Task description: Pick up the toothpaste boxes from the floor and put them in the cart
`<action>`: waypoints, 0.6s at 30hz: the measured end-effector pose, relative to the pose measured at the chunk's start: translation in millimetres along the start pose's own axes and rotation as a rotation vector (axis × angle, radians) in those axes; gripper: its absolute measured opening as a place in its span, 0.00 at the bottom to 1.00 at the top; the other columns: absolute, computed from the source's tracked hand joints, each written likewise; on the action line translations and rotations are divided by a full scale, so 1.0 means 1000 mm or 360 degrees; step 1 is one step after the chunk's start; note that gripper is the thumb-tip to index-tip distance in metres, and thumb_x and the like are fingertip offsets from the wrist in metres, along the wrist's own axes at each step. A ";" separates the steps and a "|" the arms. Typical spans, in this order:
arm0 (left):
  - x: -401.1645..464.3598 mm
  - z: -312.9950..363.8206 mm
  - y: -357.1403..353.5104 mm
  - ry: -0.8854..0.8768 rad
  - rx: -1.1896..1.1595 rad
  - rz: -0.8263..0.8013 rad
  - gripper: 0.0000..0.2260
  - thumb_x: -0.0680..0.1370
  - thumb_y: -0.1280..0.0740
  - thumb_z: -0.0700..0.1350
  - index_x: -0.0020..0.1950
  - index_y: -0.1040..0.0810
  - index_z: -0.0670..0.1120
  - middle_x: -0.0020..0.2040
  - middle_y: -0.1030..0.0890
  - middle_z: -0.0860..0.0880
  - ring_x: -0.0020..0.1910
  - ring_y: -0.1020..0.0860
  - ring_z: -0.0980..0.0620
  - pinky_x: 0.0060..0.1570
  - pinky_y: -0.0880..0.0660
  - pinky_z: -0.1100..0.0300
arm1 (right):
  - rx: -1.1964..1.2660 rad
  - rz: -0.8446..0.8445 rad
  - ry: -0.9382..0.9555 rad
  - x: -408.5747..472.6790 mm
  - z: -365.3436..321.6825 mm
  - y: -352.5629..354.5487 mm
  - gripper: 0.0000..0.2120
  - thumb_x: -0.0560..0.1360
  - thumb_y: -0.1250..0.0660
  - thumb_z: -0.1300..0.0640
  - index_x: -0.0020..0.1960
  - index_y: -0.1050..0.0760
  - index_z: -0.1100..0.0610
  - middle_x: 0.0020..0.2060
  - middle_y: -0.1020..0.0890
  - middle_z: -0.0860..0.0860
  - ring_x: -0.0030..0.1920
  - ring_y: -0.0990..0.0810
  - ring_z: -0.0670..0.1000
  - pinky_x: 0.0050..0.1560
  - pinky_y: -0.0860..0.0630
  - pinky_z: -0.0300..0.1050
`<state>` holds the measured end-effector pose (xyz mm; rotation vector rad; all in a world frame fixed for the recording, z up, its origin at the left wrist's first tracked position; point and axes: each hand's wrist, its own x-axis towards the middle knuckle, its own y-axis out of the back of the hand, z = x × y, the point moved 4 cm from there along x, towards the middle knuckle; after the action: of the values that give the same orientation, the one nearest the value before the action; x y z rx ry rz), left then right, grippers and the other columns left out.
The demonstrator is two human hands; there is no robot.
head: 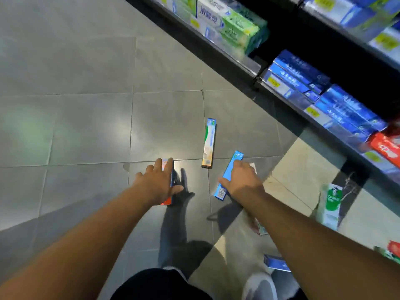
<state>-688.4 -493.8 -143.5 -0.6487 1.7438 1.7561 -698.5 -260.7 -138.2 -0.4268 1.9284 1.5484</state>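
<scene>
Your left hand (161, 180) rests with spread fingers on the red-ended box (167, 201) and your right hand (242, 180) covers the blue box (227, 172), its grip hidden, both boxes lying lengthwise away from you on the floor (86, 126); no cart shows.

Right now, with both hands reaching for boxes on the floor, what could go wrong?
1. The left hand lies over the red and blue box with fingers spread, not curled round it, so the box may slide on the shiny floor.
2. The right hand covers only the middle of the long blue box, which may tip when lifted.
3. The small blue box lies near the shoe and might get stepped on.
</scene>
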 end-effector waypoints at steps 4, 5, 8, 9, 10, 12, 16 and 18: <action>0.038 -0.007 -0.030 -0.0042 0.0043 -0.0053 0.42 0.77 0.42 0.68 0.81 0.57 0.50 0.81 0.53 0.43 0.77 0.43 0.38 0.69 0.36 0.40 | 0.0110 -0.0052 -0.0127 0.045 0.008 -0.042 0.28 0.76 0.32 0.42 0.66 0.35 0.60 0.60 0.24 0.57 0.59 0.22 0.57 0.54 0.26 0.47; 0.043 -0.008 -0.036 -0.0050 0.0051 -0.0059 0.42 0.78 0.43 0.68 0.81 0.58 0.50 0.81 0.54 0.43 0.77 0.43 0.38 0.70 0.37 0.40 | 0.0164 -0.0068 -0.0168 0.052 0.010 -0.050 0.30 0.76 0.32 0.42 0.66 0.36 0.61 0.59 0.23 0.57 0.59 0.22 0.57 0.52 0.26 0.47; 0.050 -0.013 -0.044 -0.0057 0.0039 -0.0038 0.42 0.78 0.43 0.69 0.81 0.58 0.49 0.81 0.54 0.43 0.77 0.42 0.38 0.69 0.36 0.40 | 0.0232 -0.0051 -0.0239 0.067 0.010 -0.070 0.37 0.75 0.32 0.40 0.69 0.41 0.65 0.61 0.24 0.59 0.60 0.22 0.58 0.54 0.26 0.48; 0.050 -0.015 -0.046 -0.0059 0.0038 -0.0032 0.42 0.77 0.43 0.69 0.81 0.57 0.49 0.81 0.53 0.43 0.76 0.41 0.38 0.68 0.35 0.41 | 0.0236 -0.0039 -0.0245 0.068 0.009 -0.076 0.40 0.75 0.33 0.39 0.71 0.43 0.66 0.63 0.26 0.60 0.61 0.23 0.58 0.55 0.27 0.47; 0.050 -0.016 -0.048 -0.0060 0.0041 -0.0029 0.42 0.77 0.43 0.69 0.81 0.57 0.49 0.81 0.53 0.43 0.76 0.40 0.39 0.68 0.34 0.41 | 0.0224 -0.0018 -0.0268 0.069 0.008 -0.079 0.44 0.76 0.33 0.38 0.74 0.48 0.68 0.67 0.28 0.61 0.63 0.25 0.58 0.58 0.27 0.47; 0.049 -0.020 -0.053 -0.0039 0.0005 -0.0033 0.43 0.77 0.44 0.70 0.81 0.57 0.48 0.81 0.53 0.43 0.76 0.40 0.39 0.68 0.34 0.41 | 0.0243 0.0046 -0.0353 0.071 0.006 -0.082 0.50 0.74 0.32 0.38 0.76 0.55 0.69 0.71 0.32 0.62 0.67 0.27 0.57 0.62 0.28 0.46; 0.050 -0.025 -0.060 -0.0039 -0.0024 -0.0076 0.45 0.76 0.44 0.71 0.81 0.59 0.47 0.82 0.54 0.44 0.77 0.42 0.39 0.70 0.35 0.40 | 0.0572 0.0136 -0.0472 0.083 0.009 -0.087 0.51 0.72 0.25 0.47 0.77 0.55 0.65 0.67 0.28 0.63 0.65 0.25 0.61 0.61 0.28 0.52; 0.054 -0.027 -0.059 -0.0039 -0.0049 -0.0054 0.45 0.76 0.43 0.71 0.81 0.58 0.47 0.81 0.53 0.44 0.76 0.41 0.39 0.69 0.34 0.40 | 0.0601 0.0114 -0.0446 0.085 0.013 -0.086 0.44 0.72 0.24 0.53 0.73 0.49 0.64 0.62 0.25 0.62 0.60 0.23 0.60 0.53 0.27 0.50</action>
<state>-687.7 -518.2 -223.7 -0.6631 1.6829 1.7638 -707.7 -259.4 -259.8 0.0209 1.9665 1.1738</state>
